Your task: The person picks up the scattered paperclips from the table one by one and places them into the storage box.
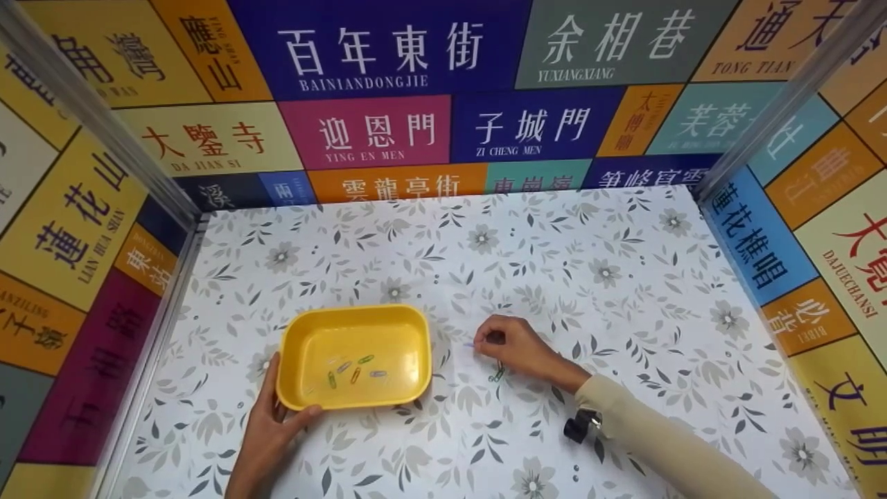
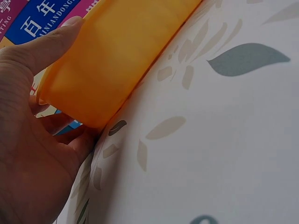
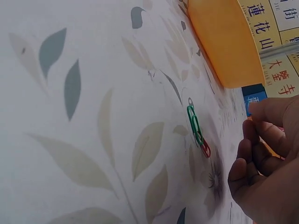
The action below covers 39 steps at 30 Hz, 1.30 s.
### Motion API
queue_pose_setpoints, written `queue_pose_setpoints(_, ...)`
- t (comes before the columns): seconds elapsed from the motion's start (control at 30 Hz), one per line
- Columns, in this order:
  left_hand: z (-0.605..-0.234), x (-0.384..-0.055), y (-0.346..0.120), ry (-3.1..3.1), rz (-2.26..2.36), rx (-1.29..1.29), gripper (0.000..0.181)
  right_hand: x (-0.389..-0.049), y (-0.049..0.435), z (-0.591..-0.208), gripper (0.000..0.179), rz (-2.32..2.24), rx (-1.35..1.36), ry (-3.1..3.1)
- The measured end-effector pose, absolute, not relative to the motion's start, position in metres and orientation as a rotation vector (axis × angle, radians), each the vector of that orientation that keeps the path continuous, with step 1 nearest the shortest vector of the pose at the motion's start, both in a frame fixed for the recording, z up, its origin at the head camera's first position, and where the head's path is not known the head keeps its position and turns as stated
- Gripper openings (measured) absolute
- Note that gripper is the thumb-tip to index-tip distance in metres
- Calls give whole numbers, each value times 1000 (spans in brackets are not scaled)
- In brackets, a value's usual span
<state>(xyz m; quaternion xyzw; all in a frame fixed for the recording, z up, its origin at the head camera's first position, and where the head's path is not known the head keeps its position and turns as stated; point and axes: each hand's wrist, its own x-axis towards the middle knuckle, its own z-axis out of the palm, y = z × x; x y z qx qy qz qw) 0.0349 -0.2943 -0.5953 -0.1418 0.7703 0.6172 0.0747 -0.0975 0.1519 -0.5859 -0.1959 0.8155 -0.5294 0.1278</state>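
My left hand [image 1: 277, 423] grips the left near corner of a yellow plastic tray [image 1: 424, 346], thumb at the rim and fingers along the outer side. Inside the tray lie several coloured paper clips [image 1: 355, 375], spread over its floor. To the right of the tray, my right hand [image 1: 518, 348] is just over the table, thumb and forefinger pinched together. A thin purple paper clip [image 1: 470, 344] shows faintly at those fingertips; the right wrist view hides it. Below that hand, green paper clips [image 3: 195, 123] and a red paper clip [image 3: 206, 149] lie close together on the table.
A white cloth with grey leaves and flowers covers the table [image 1: 596, 305]. Panels of coloured signs [image 1: 374, 132] stand along the back and both sides. Metal posts [image 1: 156, 173] rise at the back corners. A small black device [image 1: 581, 424] sits at my right wrist.
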Motion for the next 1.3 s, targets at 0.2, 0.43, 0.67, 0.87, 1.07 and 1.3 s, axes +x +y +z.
queue_pose_setpoints(0.2,-596,35,-296,2297,1855,-428,126,-101,145,-578,7,-1536,-651,2353)
queue_pose_setpoints(0.43,-598,35,-296,2305,1838,-439,126,-105,137,-565,5,-1462,-705,2354)
queue_pose_setpoints(0.67,-598,34,-296,2326,1833,-435,125,-109,127,-557,7,-1439,-748,2319)
queue_pose_setpoints(0.87,-597,33,-296,2342,1791,-448,126,-111,118,-554,12,-1440,-770,2280)
queue_pose_setpoints(1.07,-598,32,-296,2326,1778,-472,127,-111,108,-549,5,-1410,-758,2274)
queue_pose_setpoints(1.3,-598,32,-297,2324,1776,-472,128,-113,98,-544,6,-1363,-833,2252)
